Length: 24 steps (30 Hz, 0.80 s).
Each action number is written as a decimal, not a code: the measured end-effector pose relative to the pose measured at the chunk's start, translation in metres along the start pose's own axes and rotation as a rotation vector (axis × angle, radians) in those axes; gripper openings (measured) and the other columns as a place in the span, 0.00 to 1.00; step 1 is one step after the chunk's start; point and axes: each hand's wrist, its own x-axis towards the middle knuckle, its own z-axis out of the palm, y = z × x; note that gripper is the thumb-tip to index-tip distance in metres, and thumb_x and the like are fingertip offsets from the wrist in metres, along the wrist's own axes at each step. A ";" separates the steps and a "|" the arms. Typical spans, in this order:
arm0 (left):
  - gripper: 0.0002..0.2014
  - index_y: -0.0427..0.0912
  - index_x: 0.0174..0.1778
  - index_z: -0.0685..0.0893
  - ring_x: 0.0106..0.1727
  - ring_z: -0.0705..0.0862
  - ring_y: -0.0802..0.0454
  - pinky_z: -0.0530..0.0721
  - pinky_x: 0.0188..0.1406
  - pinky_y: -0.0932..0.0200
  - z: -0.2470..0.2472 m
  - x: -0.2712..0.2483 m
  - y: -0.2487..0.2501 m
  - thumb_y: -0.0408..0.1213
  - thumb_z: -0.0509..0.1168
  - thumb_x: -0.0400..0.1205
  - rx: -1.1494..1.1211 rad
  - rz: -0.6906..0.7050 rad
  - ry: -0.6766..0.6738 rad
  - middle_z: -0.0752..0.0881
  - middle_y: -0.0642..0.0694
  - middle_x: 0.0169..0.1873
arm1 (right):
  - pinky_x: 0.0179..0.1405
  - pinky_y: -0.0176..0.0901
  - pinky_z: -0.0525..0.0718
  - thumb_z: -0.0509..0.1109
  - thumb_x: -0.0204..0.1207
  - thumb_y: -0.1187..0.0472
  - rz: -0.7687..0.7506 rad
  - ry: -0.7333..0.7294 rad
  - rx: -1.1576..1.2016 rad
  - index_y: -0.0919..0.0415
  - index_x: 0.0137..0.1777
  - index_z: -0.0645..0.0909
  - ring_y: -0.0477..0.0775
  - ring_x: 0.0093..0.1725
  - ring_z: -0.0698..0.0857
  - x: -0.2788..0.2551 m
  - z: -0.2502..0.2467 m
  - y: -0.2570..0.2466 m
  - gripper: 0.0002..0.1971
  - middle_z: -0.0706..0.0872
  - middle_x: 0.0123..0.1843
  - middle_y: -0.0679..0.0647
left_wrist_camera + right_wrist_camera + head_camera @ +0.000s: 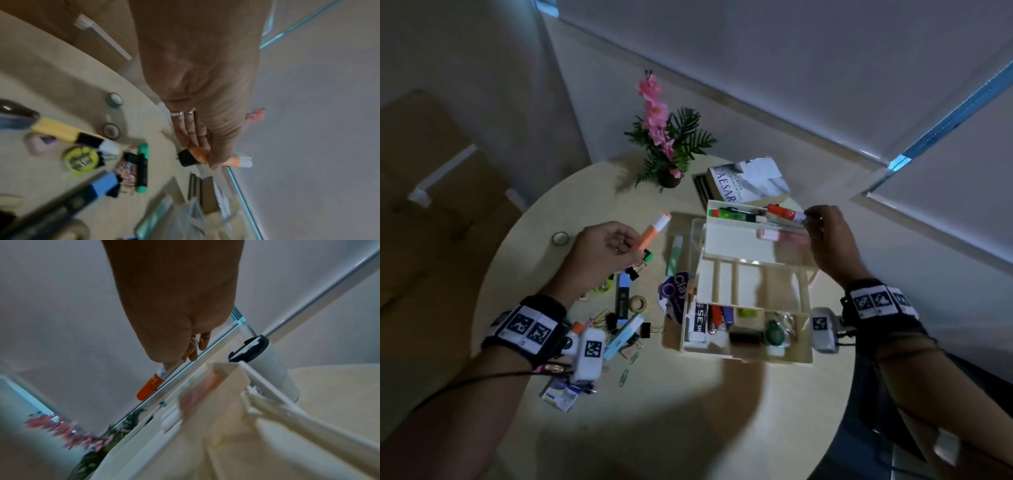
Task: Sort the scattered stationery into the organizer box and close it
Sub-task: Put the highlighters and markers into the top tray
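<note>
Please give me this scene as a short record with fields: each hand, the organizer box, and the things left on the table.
left hand: grips an orange highlighter, lifted above the table
right hand: holds an orange-capped marker at the upper tray
organizer box: open, trays raised; top tray and bottom compartment already hold items
round table: binder clips, paper clips, tape rolls and a green highlighter lie left of the box
background: potted flowers, book

The clutter beside the organizer box (748,342) is being smeared by blur in the left wrist view; the box's lower tray contents are being rendered too small to be identified.
</note>
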 end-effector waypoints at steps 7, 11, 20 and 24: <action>0.14 0.51 0.51 0.92 0.38 0.85 0.57 0.88 0.46 0.51 0.068 0.000 0.051 0.32 0.84 0.75 0.125 0.092 -0.082 0.90 0.58 0.36 | 0.56 0.64 0.82 0.74 0.81 0.66 -0.113 -0.121 -0.036 0.61 0.62 0.87 0.68 0.57 0.79 0.024 0.014 0.033 0.10 0.88 0.56 0.61; 0.14 0.51 0.52 0.92 0.38 0.85 0.56 0.88 0.42 0.53 0.092 0.007 0.062 0.34 0.84 0.74 0.225 0.121 -0.071 0.89 0.56 0.37 | 0.54 0.59 0.79 0.76 0.80 0.66 -0.145 -0.075 -0.013 0.57 0.61 0.90 0.66 0.54 0.80 0.027 0.020 0.042 0.12 0.90 0.55 0.57; 0.13 0.48 0.51 0.92 0.39 0.84 0.58 0.86 0.45 0.56 0.124 0.025 0.083 0.34 0.83 0.73 0.507 0.140 -0.056 0.88 0.56 0.39 | 0.58 0.60 0.76 0.75 0.83 0.61 -0.223 -0.034 -0.005 0.53 0.62 0.92 0.67 0.60 0.78 0.029 0.027 0.040 0.10 0.87 0.62 0.57; 0.13 0.49 0.53 0.91 0.46 0.88 0.51 0.85 0.47 0.53 0.130 0.035 0.092 0.34 0.81 0.74 0.667 0.199 -0.111 0.92 0.51 0.48 | 0.59 0.63 0.77 0.77 0.82 0.63 -0.163 -0.026 0.062 0.53 0.59 0.94 0.70 0.60 0.77 0.031 0.028 0.037 0.09 0.83 0.61 0.61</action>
